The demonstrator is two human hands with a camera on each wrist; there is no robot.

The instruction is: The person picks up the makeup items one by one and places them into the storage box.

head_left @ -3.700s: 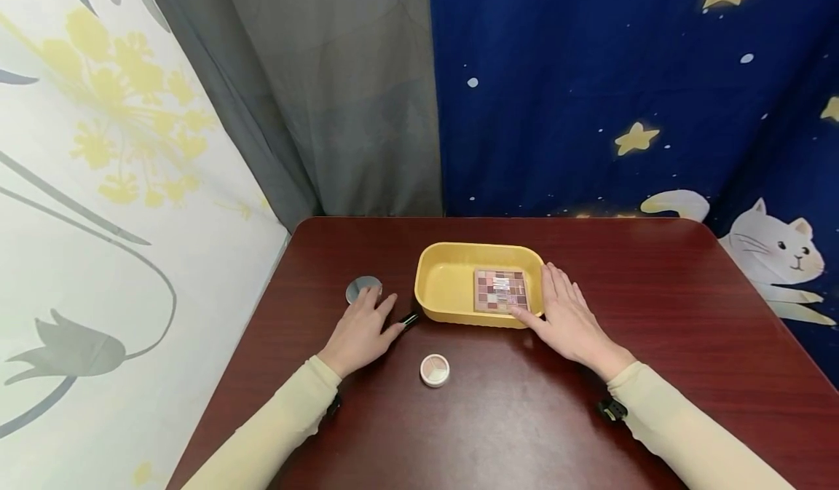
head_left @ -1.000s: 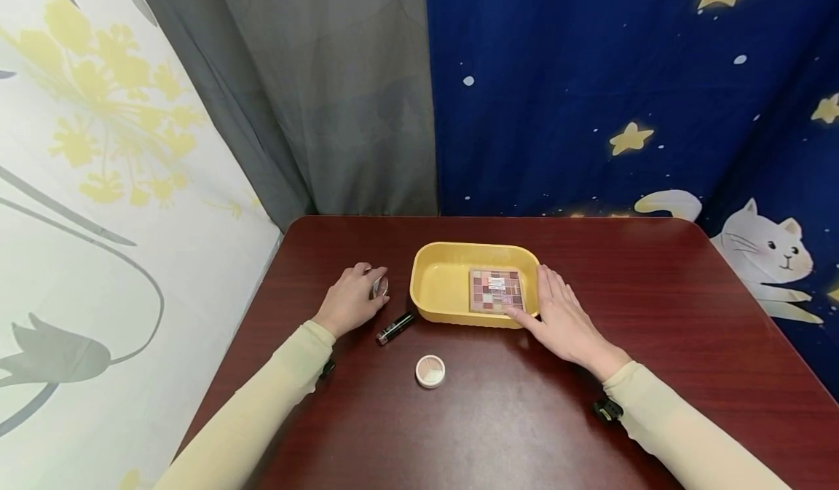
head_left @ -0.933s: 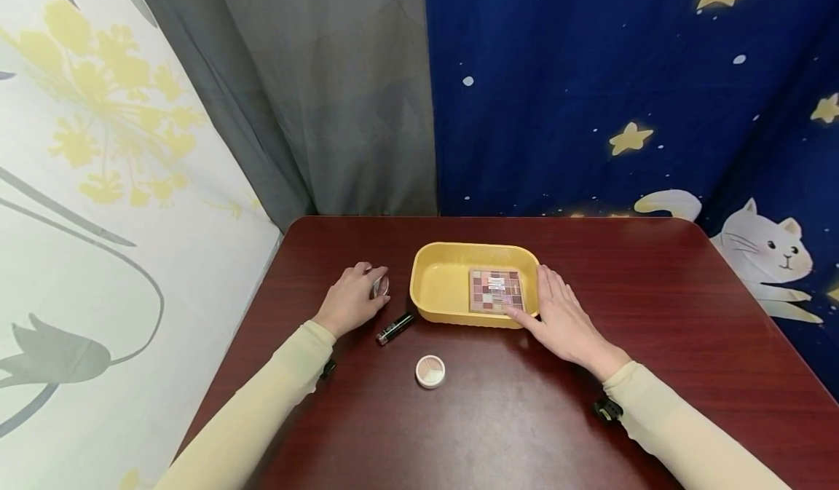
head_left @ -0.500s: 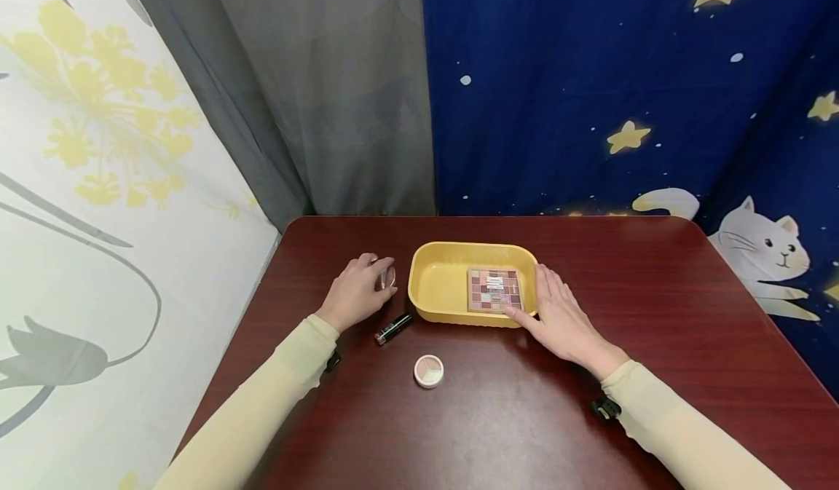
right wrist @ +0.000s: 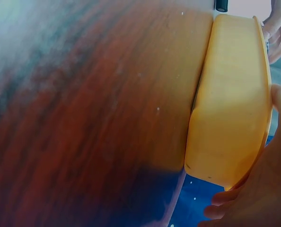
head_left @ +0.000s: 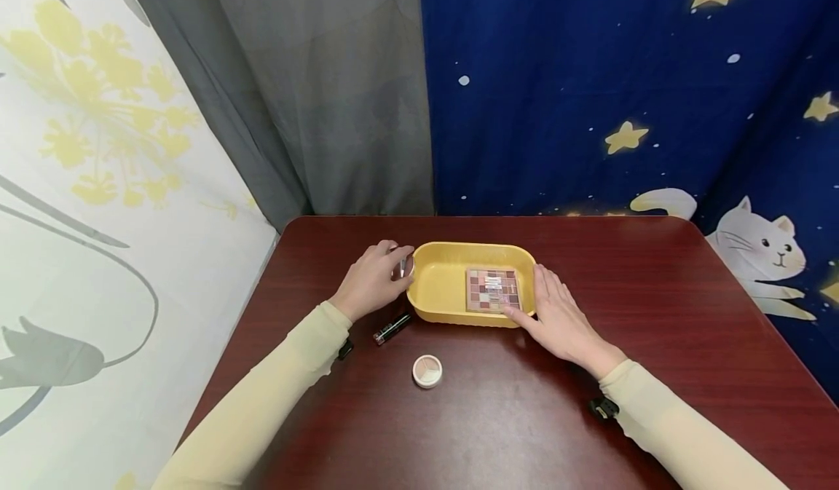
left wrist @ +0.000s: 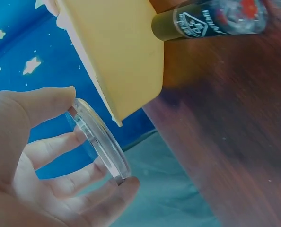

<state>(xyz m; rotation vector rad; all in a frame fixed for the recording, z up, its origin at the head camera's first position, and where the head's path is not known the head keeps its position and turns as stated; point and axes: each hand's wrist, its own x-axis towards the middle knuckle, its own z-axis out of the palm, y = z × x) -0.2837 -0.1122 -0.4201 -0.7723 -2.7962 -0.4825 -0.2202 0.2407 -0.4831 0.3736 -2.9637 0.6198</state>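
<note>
My left hand (head_left: 372, 279) pinches a small round mirror-faced disc (left wrist: 102, 138) with a clear edge, thumb on one side and fingers on the other. In the head view it is at the left end of a yellow tray (head_left: 452, 318), the disc right at the rim. Inside the tray, toward the right, lies an eyeshadow palette (head_left: 483, 297) printed with a grid of colour squares. My right hand (head_left: 562, 322) rests along the tray's right end with straight fingers, its thumb over the front rim. The right wrist view shows the tray's side wall (right wrist: 225, 104) beside that hand.
A black lipstick-like tube (head_left: 392, 328) lies on the dark red table (head_left: 511, 432), just off the tray's front left corner. Nearer the front sits a round white pot (head_left: 427, 371) with three pale sections. Grey and blue curtains (head_left: 511, 111) hang behind the table.
The left hand, first over the disc lying on the table, has picked it up, tilted it and carried it right to the tray's left rim. The right hand stays at the tray.
</note>
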